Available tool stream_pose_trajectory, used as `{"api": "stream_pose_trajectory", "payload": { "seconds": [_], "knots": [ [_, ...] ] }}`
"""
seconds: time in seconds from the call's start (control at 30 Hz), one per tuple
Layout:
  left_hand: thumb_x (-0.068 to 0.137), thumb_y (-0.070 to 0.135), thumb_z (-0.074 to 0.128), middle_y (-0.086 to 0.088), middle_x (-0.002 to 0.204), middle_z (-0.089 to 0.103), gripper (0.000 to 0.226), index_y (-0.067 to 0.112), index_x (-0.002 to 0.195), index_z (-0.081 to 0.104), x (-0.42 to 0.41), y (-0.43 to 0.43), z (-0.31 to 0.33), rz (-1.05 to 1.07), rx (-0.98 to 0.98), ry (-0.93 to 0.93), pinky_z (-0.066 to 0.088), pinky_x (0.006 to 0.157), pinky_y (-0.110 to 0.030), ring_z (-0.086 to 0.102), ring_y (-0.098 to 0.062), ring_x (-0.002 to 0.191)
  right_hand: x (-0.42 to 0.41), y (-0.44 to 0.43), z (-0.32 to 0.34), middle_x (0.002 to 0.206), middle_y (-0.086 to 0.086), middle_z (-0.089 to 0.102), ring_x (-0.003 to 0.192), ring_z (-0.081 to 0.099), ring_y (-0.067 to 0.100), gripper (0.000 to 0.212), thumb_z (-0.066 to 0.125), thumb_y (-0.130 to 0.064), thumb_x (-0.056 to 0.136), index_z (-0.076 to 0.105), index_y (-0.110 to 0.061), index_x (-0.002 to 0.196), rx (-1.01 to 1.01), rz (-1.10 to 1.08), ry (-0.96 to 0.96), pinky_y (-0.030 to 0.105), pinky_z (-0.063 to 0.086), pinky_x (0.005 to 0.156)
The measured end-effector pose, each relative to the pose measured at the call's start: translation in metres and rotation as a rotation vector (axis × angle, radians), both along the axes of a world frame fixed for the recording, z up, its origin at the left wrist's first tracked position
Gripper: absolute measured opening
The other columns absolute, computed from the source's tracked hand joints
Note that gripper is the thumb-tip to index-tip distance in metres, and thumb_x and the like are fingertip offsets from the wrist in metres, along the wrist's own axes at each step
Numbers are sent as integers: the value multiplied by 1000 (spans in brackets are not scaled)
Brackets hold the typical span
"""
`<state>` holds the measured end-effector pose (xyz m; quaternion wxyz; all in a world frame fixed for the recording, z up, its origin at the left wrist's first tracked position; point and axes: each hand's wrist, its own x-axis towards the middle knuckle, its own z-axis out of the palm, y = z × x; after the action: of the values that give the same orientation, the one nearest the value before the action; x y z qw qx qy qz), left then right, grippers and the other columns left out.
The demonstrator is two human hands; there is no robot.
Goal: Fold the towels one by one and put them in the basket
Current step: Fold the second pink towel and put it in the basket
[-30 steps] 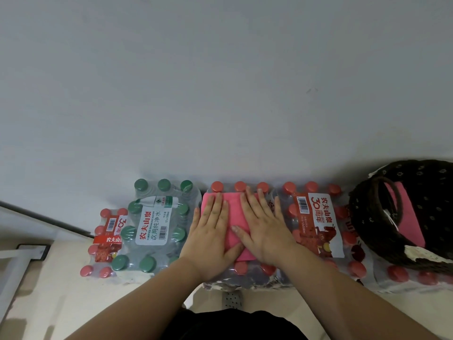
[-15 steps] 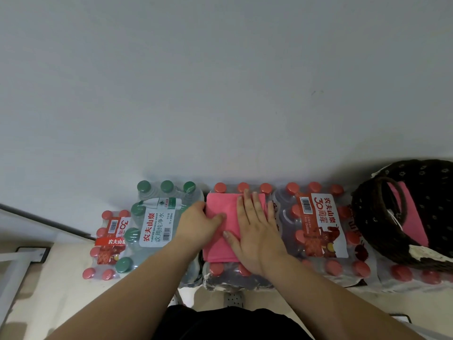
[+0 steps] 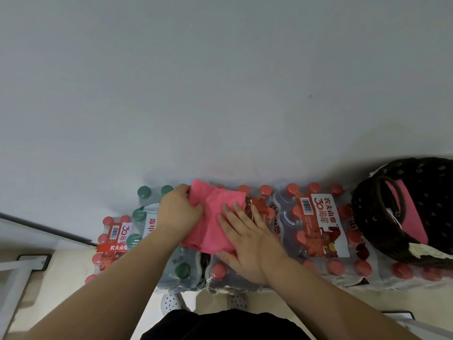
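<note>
A folded pink towel (image 3: 212,218) lies on top of the shrink-wrapped bottle packs (image 3: 316,229) in the middle of the view. My left hand (image 3: 179,209) grips the towel's left edge and lifts that side up. My right hand (image 3: 245,238) lies flat with straight fingers on the towel's right part, its thumb at the towel's near edge. At the far right stands a dark woven basket (image 3: 367,217) with a handle, and another pink towel (image 3: 408,214) lies inside it.
Packs of red-capped and green-capped water bottles (image 3: 144,212) line the foot of a plain grey wall (image 3: 220,82). A white metal frame (image 3: 22,266) stands on the floor at the left. My white shoes (image 3: 170,303) show below the packs.
My left hand went from lying flat on the towel to gripping its left edge and raising it. The towel has shifted left and tilted. My right hand stays pressed on it.
</note>
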<state>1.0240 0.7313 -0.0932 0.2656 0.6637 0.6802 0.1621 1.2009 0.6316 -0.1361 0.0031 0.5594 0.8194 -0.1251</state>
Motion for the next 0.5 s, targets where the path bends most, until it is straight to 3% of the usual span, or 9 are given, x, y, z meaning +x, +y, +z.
{"api": "stream_pose_trajectory", "payload": {
  "seconds": [0.1, 0.2, 0.3, 0.4, 0.47, 0.5],
  "knots": [
    [85, 27, 61, -4, 70, 58, 19, 9, 81, 59, 13, 0, 12, -75, 9, 35, 37, 59, -32, 54, -25, 68, 13, -7, -4, 166, 0, -7, 151, -18, 19, 84, 14, -73, 94, 4, -21, 159, -41, 33, 40, 50, -5, 120],
    [90, 31, 40, -9, 76, 65, 37, 4, 84, 64, 25, -14, 24, -189, 88, -92, 43, 67, -39, 57, -26, 74, 20, -6, -1, 165, -5, -16, 149, -25, 12, 89, 15, -76, 93, -12, -20, 158, -127, -12, 163, 47, -1, 124],
    [88, 23, 42, -7, 86, 59, 30, 10, 100, 66, 32, -26, 18, -329, 142, -72, 44, 72, -37, 55, -24, 82, 23, -2, 7, 167, -13, 2, 153, -5, 11, 92, 30, -75, 91, -25, -35, 152, -290, -180, 581, 46, 13, 124],
    [91, 26, 52, -8, 108, 55, 41, 12, 129, 58, 40, -37, 4, -370, 188, 100, 49, 83, -39, 56, -28, 96, 30, 1, 14, 158, -26, 28, 148, 18, -3, 88, 43, -57, 97, -23, -38, 152, -413, -277, 906, 31, 21, 121],
    [92, 31, 45, -12, 137, 49, 57, 10, 145, 44, 47, -44, -4, -400, 229, 188, 44, 101, -46, 48, -33, 121, 33, 2, 18, 155, -29, 31, 144, 22, -8, 85, 45, -50, 100, -21, -39, 153, -462, -275, 929, 24, 21, 119],
    [94, 29, 43, -11, 153, 37, 62, 11, 152, 32, 51, -45, -6, -419, 205, 195, 35, 112, -47, 37, -33, 137, 35, 3, 19, 155, -30, 28, 144, 20, -11, 84, 44, -49, 101, -21, -40, 153, -474, -269, 915, 21, 20, 118]
  ]
}}
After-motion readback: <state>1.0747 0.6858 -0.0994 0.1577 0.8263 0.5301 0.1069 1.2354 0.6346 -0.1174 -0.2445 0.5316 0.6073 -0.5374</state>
